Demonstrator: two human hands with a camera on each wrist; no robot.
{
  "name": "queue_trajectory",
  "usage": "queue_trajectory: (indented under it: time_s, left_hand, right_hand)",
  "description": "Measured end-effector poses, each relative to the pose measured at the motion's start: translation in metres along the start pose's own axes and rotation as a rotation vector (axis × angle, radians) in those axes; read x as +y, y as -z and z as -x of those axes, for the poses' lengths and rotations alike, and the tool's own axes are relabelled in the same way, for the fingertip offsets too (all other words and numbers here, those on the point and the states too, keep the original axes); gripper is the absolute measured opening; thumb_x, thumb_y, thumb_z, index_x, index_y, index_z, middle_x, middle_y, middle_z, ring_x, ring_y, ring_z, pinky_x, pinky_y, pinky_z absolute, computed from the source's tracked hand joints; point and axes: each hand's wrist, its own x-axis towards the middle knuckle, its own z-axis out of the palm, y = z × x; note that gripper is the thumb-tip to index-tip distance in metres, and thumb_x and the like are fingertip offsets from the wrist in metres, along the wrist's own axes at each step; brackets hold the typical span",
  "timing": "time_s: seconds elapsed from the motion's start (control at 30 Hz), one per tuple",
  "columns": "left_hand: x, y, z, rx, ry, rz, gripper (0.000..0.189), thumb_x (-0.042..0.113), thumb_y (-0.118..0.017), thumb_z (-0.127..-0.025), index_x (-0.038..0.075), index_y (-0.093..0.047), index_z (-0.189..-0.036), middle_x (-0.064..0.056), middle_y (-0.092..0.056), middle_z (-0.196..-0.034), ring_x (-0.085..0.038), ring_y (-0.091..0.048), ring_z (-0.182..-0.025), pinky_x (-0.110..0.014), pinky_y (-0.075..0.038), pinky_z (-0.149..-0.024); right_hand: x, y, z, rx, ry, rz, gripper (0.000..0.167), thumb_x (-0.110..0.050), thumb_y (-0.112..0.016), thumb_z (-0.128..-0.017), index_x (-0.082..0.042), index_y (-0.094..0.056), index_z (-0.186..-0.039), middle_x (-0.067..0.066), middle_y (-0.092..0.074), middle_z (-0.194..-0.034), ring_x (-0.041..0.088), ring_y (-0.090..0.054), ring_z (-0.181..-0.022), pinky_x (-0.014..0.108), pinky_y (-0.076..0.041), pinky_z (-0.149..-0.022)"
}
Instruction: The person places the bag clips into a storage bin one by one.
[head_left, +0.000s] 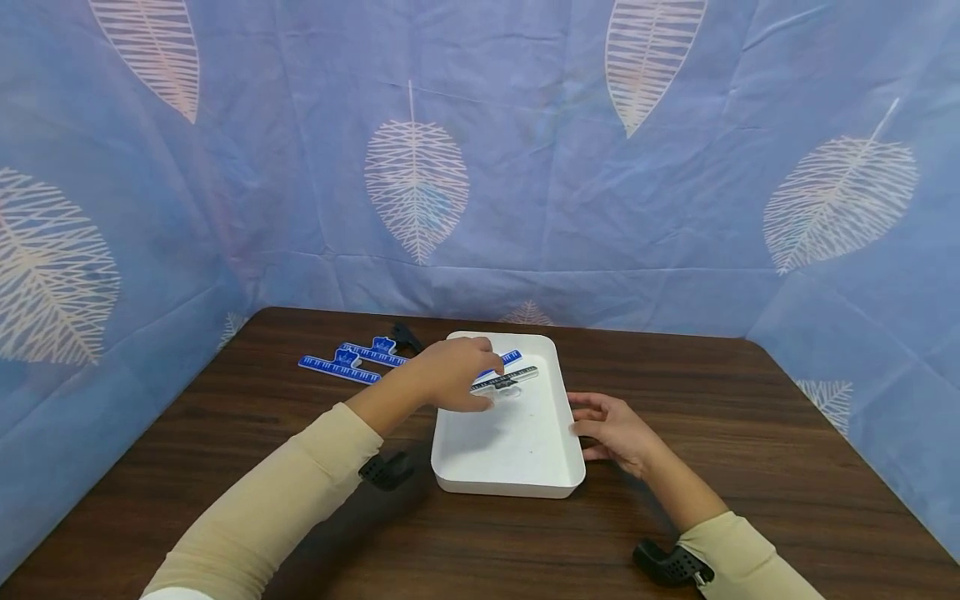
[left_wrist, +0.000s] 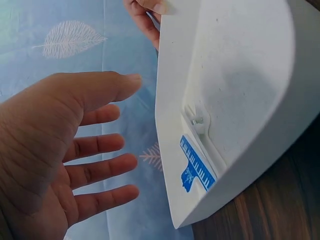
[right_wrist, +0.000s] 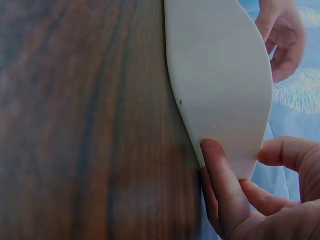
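A white rectangular tray [head_left: 495, 450] lies on the table between the two hands. The left hand [head_left: 459, 372] hovers over its left side, fingers spread and nothing held, as the left wrist view also shows. At the tray's right wall, the right hand [head_left: 611, 429] rests its fingertips along the outside and rim. Inside, toward the far end, lie a blue long-bar clip with a piano-key print [left_wrist: 197, 162] and a clear clip with a black piano-key strip [head_left: 525, 374]. The left hand partly covers both in the head view.
Left of the tray lie two more blue piano-key clips [head_left: 339, 367], partly behind the left forearm. A black clip [head_left: 406, 336] sits beyond them. The dark wooden table [head_left: 675, 375] is backed by a blue leaf-print cloth [head_left: 525, 208].
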Motion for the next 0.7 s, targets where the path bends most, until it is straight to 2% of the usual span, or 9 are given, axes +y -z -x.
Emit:
queue_trajectory:
  time_s: [0.4, 0.7]
  left_hand:
    - [-0.014, -0.001, 0.032, 0.091, -0.021, 0.041, 0.042, 0.031, -0.074, -0.084, 0.015, -0.068, -0.122, -0.005, -0.063, -0.114, -0.017, -0.061, -0.098, -0.036, -0.053, -0.082]
    - [-0.024, -0.003, 0.046, 0.149, -0.001, 0.090, 0.037, 0.025, -0.074, -0.083, 0.014, -0.069, -0.118, -0.006, -0.063, -0.113, -0.016, -0.060, -0.090, -0.035, -0.054, -0.080]
  right_hand:
    - [0.003, -0.002, -0.004, 0.028, -0.021, 0.010, 0.061, 0.004, -0.059, -0.088, 0.006, -0.035, -0.145, 0.028, -0.053, -0.127, 0.025, -0.066, -0.094, 0.042, -0.058, -0.070]
    - [0.002, 0.001, -0.002, 0.025, -0.016, 0.016, 0.062, 0.002, -0.060, -0.089, 0.006, -0.034, -0.145, 0.029, -0.052, -0.130, 0.025, -0.066, -0.096, 0.042, -0.058, -0.071]
